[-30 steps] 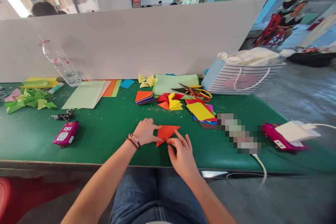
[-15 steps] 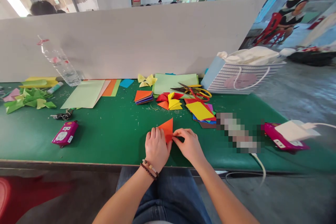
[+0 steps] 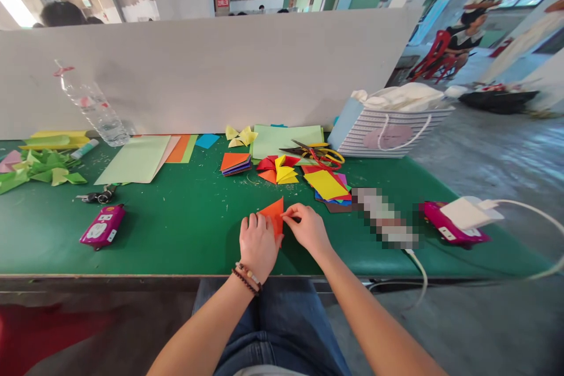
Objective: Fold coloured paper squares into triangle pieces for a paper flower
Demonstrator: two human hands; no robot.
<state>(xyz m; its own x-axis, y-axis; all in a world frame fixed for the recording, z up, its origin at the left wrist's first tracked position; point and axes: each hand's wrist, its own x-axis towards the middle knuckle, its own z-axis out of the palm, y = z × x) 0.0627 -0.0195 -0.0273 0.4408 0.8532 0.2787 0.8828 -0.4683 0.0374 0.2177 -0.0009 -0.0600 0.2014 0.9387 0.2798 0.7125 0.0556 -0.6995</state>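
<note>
The orange paper (image 3: 277, 210) lies on the green bench (image 3: 176, 229), on the near side of a red-and-yellow folded piece (image 3: 278, 170). The left hand (image 3: 258, 247) rests palm down over it, fingers loosely extended, while the right hand (image 3: 307, 228) pinches its right edge between thumb and forefinger.

Turned the orange paper (image 3: 275, 210) since a second ago, tip from rightward to far side. Shifted left hand (image 3: 258, 245) from its left side onto its lower left. Drew right hand (image 3: 309, 229) from fingers spread at its lower right to fingertips together at its right edge.
</note>
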